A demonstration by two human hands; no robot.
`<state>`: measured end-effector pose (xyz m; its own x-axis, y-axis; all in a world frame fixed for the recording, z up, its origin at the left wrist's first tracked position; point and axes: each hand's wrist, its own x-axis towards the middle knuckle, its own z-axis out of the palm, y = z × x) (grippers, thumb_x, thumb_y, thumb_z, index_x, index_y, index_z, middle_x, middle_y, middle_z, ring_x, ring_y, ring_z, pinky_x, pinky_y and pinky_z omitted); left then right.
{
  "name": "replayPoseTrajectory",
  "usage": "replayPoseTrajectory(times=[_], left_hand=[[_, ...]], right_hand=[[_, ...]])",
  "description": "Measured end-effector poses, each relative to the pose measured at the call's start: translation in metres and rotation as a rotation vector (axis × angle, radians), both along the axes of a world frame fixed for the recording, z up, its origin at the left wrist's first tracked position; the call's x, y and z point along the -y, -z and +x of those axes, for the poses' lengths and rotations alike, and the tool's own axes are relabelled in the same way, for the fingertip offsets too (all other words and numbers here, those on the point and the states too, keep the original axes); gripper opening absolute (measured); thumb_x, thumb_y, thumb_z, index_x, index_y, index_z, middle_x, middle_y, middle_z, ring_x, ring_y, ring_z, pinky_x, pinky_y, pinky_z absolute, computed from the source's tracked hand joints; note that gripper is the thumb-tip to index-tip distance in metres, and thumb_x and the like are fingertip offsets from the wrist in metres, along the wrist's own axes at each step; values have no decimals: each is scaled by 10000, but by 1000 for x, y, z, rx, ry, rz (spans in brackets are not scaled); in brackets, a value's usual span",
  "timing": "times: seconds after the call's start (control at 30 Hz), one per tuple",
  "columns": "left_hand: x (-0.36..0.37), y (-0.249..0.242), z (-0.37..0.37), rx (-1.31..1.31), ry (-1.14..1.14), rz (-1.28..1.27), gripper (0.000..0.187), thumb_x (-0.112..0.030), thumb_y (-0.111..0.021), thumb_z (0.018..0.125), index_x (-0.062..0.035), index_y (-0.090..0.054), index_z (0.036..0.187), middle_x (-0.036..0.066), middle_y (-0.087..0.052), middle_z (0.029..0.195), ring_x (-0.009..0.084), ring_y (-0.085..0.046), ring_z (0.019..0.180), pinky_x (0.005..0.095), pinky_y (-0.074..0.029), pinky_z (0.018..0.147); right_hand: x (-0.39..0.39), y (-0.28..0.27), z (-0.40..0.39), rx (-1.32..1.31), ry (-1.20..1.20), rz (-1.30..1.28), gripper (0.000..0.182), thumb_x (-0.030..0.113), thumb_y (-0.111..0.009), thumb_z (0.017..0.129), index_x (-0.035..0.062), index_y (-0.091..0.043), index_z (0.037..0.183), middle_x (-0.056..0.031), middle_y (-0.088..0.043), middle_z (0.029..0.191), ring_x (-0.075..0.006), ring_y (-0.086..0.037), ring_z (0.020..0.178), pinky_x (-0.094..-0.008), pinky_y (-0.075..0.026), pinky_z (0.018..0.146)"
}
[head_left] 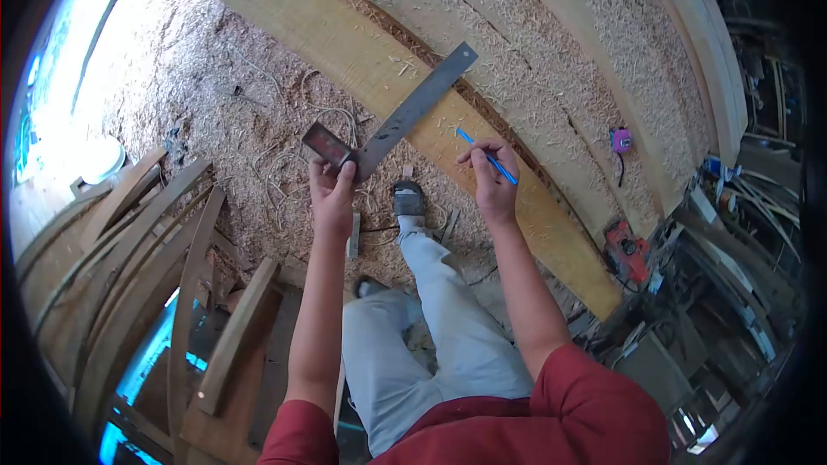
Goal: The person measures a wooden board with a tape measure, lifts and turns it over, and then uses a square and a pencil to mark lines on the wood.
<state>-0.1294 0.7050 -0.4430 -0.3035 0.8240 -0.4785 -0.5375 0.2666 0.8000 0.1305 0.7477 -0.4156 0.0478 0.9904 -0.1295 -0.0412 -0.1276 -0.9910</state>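
My left hand (332, 189) grips the dark stock of a try square (413, 109). Its long metal blade lies slantwise across a long wooden plank (345, 39), the tip reaching past the far edge. In my right hand (495, 181) is a blue pencil (488, 158), pinched between thumb and fingers, with its point close over the plank to the right of the blade. A few wood shavings rest on the plank near the blade.
Planks covered in shavings lie beyond, with a purple tape measure (620, 139) on them. A red power tool (627, 251) sits by the plank's right end. Curved timbers (194, 275) stand at the left. Cord (323, 108) snakes over the shavings-covered floor.
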Motion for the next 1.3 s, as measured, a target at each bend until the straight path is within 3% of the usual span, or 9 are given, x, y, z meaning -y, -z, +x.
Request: replayPoseTrajectory(times=[0.2, 0.3, 0.37, 0.43, 0.87, 0.97, 1.03, 1.17, 1.3], left_hand=[[-24, 19, 11, 35, 82, -104, 338, -36, -657, 999, -91, -487, 1286, 84, -666, 1204, 183, -670, 1087, 364, -572, 955], [-30, 20, 11, -102, 185, -179, 288, -38, -687, 982, -77, -509, 1206, 50, -686, 1083, 150, -698, 959, 307, -585, 849], [-35, 13, 14, -225, 260, -215, 240, -30, -715, 963, -67, -531, 1112, 27, -693, 978, 116, -699, 851, 257, -575, 754], [-43, 7, 14, -202, 287, -222, 233, -27, -717, 961, -66, -536, 1102, 30, -690, 975, 114, -697, 855, 262, -578, 757], [-64, 3, 24, -114, 294, -219, 259, -44, -691, 981, -40, -490, 1143, 94, -664, 1067, 166, -712, 862, 375, -657, 786], [-68, 7, 31, -108, 256, -213, 290, -50, -705, 977, -30, -501, 1182, 87, -659, 1097, 158, -698, 919, 341, -623, 818], [-73, 15, 31, -174, 268, -173, 311, -52, -714, 973, -25, -509, 1204, 81, -660, 1112, 152, -684, 958, 325, -596, 841], [-75, 12, 34, -182, 262, -151, 347, -63, -744, 957, -18, -539, 1234, 67, -664, 1141, 130, -641, 1046, 286, -525, 885], [-77, 10, 31, -216, 294, -131, 323, -69, -754, 951, -23, -559, 1204, 66, -670, 1132, 125, -648, 1024, 288, -534, 874]], right_hand=[[-11, 2, -20, -123, 55, -72, 216, 104, -571, 1031, -30, -588, 1199, -117, -714, 1022, -142, -676, 885, -292, -549, 815], [-14, 13, -30, 135, -35, 26, 187, 133, -618, 1011, -13, -634, 1128, -117, -751, 992, -93, -686, 810, -259, -550, 691], [-10, 24, -35, 138, -10, -12, 157, 122, -623, 1005, -7, -636, 1095, -106, -751, 950, -87, -682, 774, -251, -545, 671], [-13, 25, -42, 136, 19, -23, 86, 84, -638, 981, 6, -634, 1016, -72, -743, 845, -85, -678, 696, -238, -533, 627], [-8, 39, -58, 219, -11, 38, 160, 43, -696, 829, 36, -536, 831, -95, -662, 720, -169, -680, 632, -305, -540, 596], [-9, 41, -57, 213, -18, 74, 145, 8, -647, 880, 25, -502, 880, -109, -674, 790, -147, -699, 734, -298, -573, 682], [-9, 41, -60, 88, 107, 82, 160, 24, -687, 816, 35, -529, 831, -73, -646, 711, -147, -653, 624, -290, -528, 604], [-10, 41, -57, 115, 84, 89, 155, 22, -685, 818, 36, -531, 822, -68, -639, 711, -137, -645, 625, -287, -519, 599], [-12, 38, -58, 169, 19, 48, 168, 40, -708, 802, 48, -541, 798, -60, -637, 687, -145, -635, 582, -288, -506, 573]])
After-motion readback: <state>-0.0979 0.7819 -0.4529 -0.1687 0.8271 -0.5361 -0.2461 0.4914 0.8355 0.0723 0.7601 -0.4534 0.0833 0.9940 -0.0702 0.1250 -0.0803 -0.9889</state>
